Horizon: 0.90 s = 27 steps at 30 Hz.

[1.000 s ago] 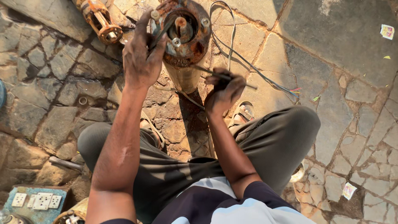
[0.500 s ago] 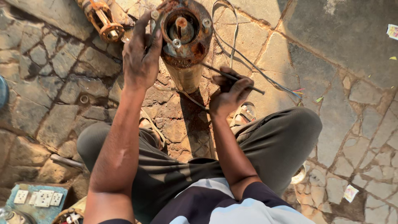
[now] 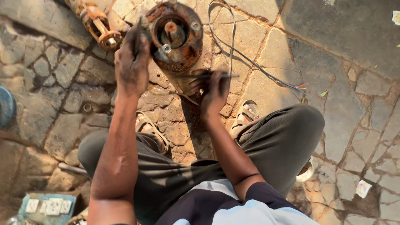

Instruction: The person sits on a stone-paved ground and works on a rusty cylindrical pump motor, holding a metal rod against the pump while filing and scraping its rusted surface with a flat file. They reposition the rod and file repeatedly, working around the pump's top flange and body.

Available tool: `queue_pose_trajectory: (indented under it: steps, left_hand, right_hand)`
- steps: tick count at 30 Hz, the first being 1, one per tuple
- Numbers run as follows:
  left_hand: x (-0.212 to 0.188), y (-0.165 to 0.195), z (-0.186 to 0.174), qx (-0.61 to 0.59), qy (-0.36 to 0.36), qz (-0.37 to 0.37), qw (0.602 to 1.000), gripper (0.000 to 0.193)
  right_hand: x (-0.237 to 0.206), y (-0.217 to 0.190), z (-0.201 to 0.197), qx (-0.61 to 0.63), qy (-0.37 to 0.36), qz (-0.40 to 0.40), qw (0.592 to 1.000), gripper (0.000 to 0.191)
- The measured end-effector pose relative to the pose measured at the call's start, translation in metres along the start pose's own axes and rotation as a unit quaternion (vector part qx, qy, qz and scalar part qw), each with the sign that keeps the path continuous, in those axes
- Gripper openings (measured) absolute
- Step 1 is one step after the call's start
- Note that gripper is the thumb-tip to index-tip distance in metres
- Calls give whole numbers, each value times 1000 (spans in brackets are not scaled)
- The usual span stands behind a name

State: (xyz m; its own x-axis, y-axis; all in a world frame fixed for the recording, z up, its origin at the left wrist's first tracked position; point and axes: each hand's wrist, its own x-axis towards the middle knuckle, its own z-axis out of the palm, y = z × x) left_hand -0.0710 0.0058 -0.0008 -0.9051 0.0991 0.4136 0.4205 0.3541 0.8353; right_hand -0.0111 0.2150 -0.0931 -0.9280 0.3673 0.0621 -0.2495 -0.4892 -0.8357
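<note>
A rusty round motor [image 3: 177,35] stands upright on the stone paving between my feet, with a shaft and bolts on its top face. My left hand [image 3: 131,62], dark with grime, reaches up and grips the left edge of the motor's rim. Just below the rim on the front side, my right hand [image 3: 214,93] holds a thin dark rod-like tool [image 3: 200,76]. The tool lies level across the motor's body. A thin cable [image 3: 233,50] loops from the motor off to the right and ends in coloured wire tips.
A rusty valve-like part [image 3: 100,25] lies at the top left. A blue round object [image 3: 6,106] sits at the left edge, a board of white switches [image 3: 48,206] at the bottom left. My sandalled feet [image 3: 248,112] flank the motor. Paper scraps lie on the right.
My right hand has risen from beside my knee to the motor's front, bringing the thin tool level against it. My left hand stays on the rim.
</note>
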Motion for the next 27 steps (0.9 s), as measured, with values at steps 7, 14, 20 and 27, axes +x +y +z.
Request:
queue_pose_trajectory:
  steps: [7,14,20,27]
  left_hand:
    - [-1,-8,-2,-11,4,-132,991,61]
    - [-1,-8,0,2,9,-81,997,61]
    - [4,2,1,37,26,-121,992,71]
    - [-1,4,2,-8,30,-88,996,72]
  right_hand:
    - [16,-12,0,80,103,-222,966,31]
    - [23,-16,-10,60,145,-150,976,37]
    - [28,-20,-9,95,69,-141,983,33]
    - [12,-13,0,-16,-6,-29,999,28]
